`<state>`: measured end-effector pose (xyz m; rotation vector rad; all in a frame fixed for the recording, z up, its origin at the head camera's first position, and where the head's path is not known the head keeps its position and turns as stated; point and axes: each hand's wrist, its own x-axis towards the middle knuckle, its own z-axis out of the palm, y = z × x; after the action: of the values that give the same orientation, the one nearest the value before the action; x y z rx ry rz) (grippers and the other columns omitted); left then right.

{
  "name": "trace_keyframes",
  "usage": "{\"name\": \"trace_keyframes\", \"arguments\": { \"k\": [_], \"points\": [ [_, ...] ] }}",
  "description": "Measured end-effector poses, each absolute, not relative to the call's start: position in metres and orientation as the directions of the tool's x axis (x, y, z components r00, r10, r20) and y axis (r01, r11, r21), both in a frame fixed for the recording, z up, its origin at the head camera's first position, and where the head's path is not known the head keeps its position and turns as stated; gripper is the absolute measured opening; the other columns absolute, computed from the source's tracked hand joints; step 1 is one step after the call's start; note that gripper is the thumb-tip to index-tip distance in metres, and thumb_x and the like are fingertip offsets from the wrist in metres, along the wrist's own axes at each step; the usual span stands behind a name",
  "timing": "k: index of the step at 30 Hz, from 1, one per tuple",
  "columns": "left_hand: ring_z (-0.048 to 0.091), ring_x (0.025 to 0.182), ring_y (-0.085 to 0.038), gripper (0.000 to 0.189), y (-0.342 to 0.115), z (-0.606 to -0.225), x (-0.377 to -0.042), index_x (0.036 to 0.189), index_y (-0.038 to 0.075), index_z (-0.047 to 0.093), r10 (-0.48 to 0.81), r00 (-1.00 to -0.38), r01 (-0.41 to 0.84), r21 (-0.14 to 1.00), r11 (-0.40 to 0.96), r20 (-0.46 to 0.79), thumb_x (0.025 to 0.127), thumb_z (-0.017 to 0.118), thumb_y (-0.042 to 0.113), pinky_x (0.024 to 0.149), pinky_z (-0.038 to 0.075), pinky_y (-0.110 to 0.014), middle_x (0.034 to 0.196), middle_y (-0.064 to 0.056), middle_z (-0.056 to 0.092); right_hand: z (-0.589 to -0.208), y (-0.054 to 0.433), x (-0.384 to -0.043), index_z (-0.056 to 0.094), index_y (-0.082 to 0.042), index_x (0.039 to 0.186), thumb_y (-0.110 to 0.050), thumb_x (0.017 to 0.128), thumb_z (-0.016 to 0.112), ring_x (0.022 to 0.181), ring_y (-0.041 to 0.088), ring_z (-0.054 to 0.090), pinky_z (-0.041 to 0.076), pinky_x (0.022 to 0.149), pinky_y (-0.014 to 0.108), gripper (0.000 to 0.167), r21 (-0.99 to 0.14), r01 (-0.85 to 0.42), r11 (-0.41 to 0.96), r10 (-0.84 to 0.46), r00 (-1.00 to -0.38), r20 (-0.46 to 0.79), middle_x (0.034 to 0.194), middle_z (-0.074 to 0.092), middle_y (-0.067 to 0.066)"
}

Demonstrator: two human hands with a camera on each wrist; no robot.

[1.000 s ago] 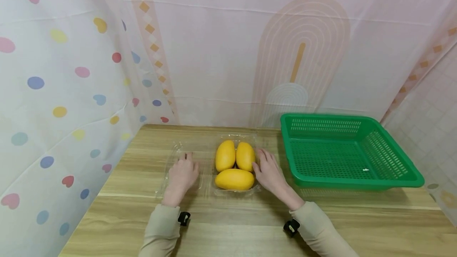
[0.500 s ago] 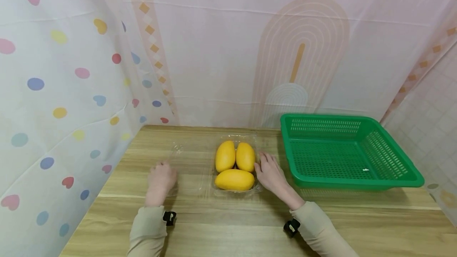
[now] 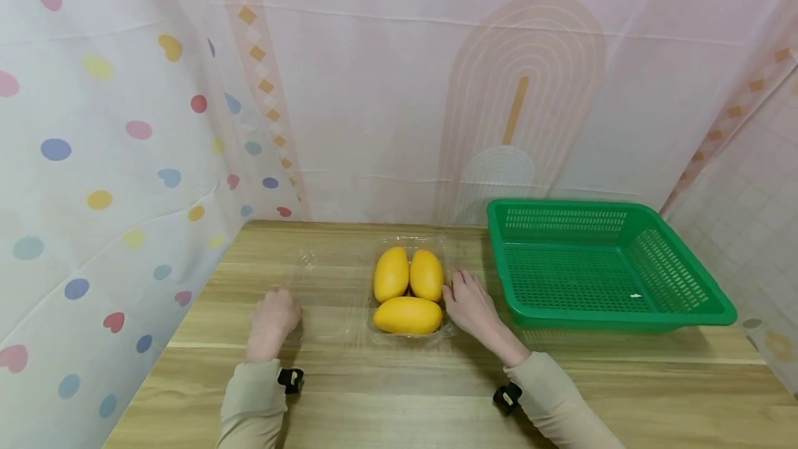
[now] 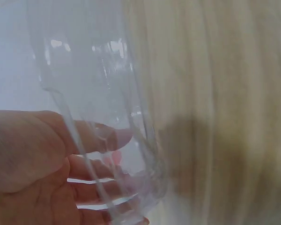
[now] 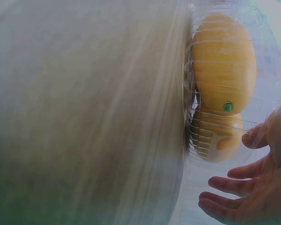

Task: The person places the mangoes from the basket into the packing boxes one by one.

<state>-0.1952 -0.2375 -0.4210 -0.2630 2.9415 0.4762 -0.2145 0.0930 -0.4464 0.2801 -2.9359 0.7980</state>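
Observation:
Three yellow mangoes (image 3: 408, 315) lie in the base of a clear plastic clamshell box (image 3: 411, 240), two upright side by side and one across the front. The box's clear lid (image 3: 327, 296) is folded out flat to the left. At the lid's left edge is my left hand (image 3: 274, 317); through the plastic in the left wrist view, the thumb (image 4: 114, 139) and fingers extend along it, fairly straight. My right hand (image 3: 472, 305) rests by the box's right side with relaxed, spread fingers. In the right wrist view its thumb (image 5: 254, 137) points at the box wall; one mango bears a small green sticker.
A green plastic basket (image 3: 601, 317) with perforated sides stands at the right on the wooden table (image 3: 386, 400), a small white scrap (image 3: 635, 295) inside it. Patterned curtains (image 3: 361, 89) hang behind the table and along the left.
My left hand has moved left, from over the lid to its left edge. My right hand, the box and the mangoes have stayed in place.

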Motion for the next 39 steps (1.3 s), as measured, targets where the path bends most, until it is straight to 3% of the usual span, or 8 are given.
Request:
{"name": "trace_keyframes", "arguments": {
  "k": [3, 7, 11, 14, 26, 27, 33, 39],
  "points": [
    [0.062, 0.083, -0.046, 0.032, -0.240, -0.415, -0.194, 0.104, -0.015, 0.056, -0.128, -0.978, -0.175, 0.317, 0.932, -0.163, 0.094, 0.044, 0.012, 0.069, 0.053, -0.053, 0.100, -0.036, 0.059, -0.446, 0.093, -0.214, 0.043, 0.003, 0.138, -0.024, 0.099, 0.048, 0.129, 0.040, 0.045, 0.042, 0.103, 0.054, 0.048, -0.500, -0.199, 0.843, -0.157, -0.980, 0.125, 0.141, 0.046, 0.023],
    [0.058, 0.085, -0.048, 0.034, -0.242, -0.406, -0.191, 0.100, -0.018, 0.054, -0.112, -0.989, -0.140, 0.349, 0.927, -0.098, 0.094, 0.044, 0.014, 0.074, 0.052, -0.055, 0.103, -0.039, 0.053, -0.445, 0.094, -0.213, 0.043, 0.004, 0.138, -0.023, 0.099, 0.048, 0.127, 0.040, 0.046, 0.043, 0.101, 0.054, 0.048, -0.500, -0.207, 0.841, -0.161, -0.978, 0.133, 0.139, 0.047, 0.023],
    [0.053, 0.097, -0.055, 0.044, -0.242, -0.393, -0.189, 0.114, -0.025, 0.045, -0.106, -0.994, -0.108, 0.374, 0.921, -0.025, 0.094, 0.045, 0.014, 0.083, 0.048, -0.060, 0.112, -0.043, 0.047, -0.445, 0.094, -0.214, 0.044, 0.004, 0.137, -0.023, 0.099, 0.048, 0.125, 0.039, 0.049, 0.045, 0.099, 0.053, 0.047, -0.501, -0.211, 0.839, -0.161, -0.977, 0.142, 0.137, 0.049, 0.022],
    [0.050, 0.105, -0.057, 0.048, -0.241, -0.381, -0.186, 0.124, -0.024, 0.041, -0.092, -0.996, -0.075, 0.401, 0.913, 0.023, 0.095, 0.045, 0.014, 0.087, 0.047, -0.061, 0.122, -0.045, 0.042, -0.445, 0.094, -0.214, 0.044, 0.004, 0.137, -0.023, 0.099, 0.048, 0.124, 0.039, 0.049, 0.045, 0.099, 0.053, 0.047, -0.503, -0.207, 0.839, -0.158, -0.978, 0.139, 0.137, 0.050, 0.021],
    [0.064, 0.095, -0.043, 0.053, -0.222, -0.336, -0.170, 0.142, -0.010, 0.029, 0.065, -0.994, 0.104, 0.530, 0.842, 0.092, 0.099, 0.043, 0.017, 0.075, 0.054, -0.049, 0.128, -0.035, 0.052, -0.445, 0.093, -0.214, 0.042, 0.002, 0.139, -0.024, 0.099, 0.048, 0.126, 0.038, 0.049, 0.045, 0.099, 0.053, 0.048, -0.532, -0.182, 0.827, -0.144, -0.983, 0.111, 0.138, 0.049, 0.020],
    [0.063, 0.103, -0.044, 0.052, -0.219, -0.333, -0.168, 0.143, -0.009, 0.029, 0.080, -0.992, 0.122, 0.545, 0.830, 0.099, 0.100, 0.042, 0.019, 0.078, 0.054, -0.050, 0.129, -0.034, 0.052, -0.445, 0.093, -0.215, 0.042, 0.002, 0.139, -0.024, 0.099, 0.048, 0.126, 0.038, 0.049, 0.045, 0.099, 0.053, 0.048, -0.533, -0.180, 0.827, -0.144, -0.984, 0.108, 0.138, 0.049, 0.020],
    [0.058, 0.113, -0.043, 0.049, -0.197, -0.321, -0.160, 0.141, -0.004, 0.038, 0.151, -0.967, 0.248, 0.603, 0.758, 0.207, 0.104, 0.033, 0.028, 0.090, 0.050, -0.054, 0.129, -0.030, 0.055, -0.444, 0.093, -0.214, 0.042, 0.001, 0.139, -0.024, 0.099, 0.048, 0.125, 0.037, 0.050, 0.047, 0.098, 0.053, 0.048, -0.540, -0.178, 0.823, -0.144, -0.984, 0.104, 0.137, 0.050, 0.021],
    [0.062, 0.108, -0.042, 0.049, -0.174, -0.333, -0.169, 0.134, -0.005, 0.047, 0.119, -0.942, 0.311, 0.681, 0.663, 0.315, 0.104, 0.032, 0.031, 0.089, 0.051, -0.053, 0.124, -0.027, 0.059, -0.444, 0.094, -0.213, 0.042, 0.001, 0.139, -0.024, 0.099, 0.048, 0.123, 0.037, 0.052, 0.048, 0.096, 0.052, 0.048, -0.561, -0.174, 0.810, -0.142, -0.985, 0.100, 0.135, 0.051, 0.021]
  ]
}}
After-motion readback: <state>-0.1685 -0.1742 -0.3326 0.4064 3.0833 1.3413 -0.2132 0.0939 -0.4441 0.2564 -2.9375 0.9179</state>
